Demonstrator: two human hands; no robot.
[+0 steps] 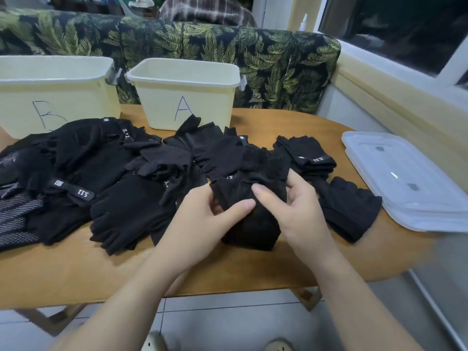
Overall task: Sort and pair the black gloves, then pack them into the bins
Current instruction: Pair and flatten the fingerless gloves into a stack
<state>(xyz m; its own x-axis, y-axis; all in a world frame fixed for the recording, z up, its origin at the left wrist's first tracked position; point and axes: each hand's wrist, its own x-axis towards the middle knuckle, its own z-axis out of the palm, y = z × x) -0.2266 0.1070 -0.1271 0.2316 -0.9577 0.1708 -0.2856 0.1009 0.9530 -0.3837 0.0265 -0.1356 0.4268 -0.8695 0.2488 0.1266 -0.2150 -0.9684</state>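
A black glove (253, 221) lies bunched near the front middle of the wooden table (76, 272). My left hand (202, 221) pinches its left side, thumb on top. My right hand (293, 209) grips its right side, thumb pressed on the fabric. A big loose heap of black gloves (96, 178) spreads across the left and middle of the table. A neat stack of gloves (309, 155) sits at the right, with another glove (352, 209) in front of it. Two pale yellow bins stand at the back: bin A (187, 92) and bin B (53, 92).
Two clear plastic lids (410, 183) lie stacked at the table's right end. A leaf-patterned sofa back (278, 64) runs behind the bins. A window sill (395, 79) is at the right. Tiled floor shows below the table's front edge.
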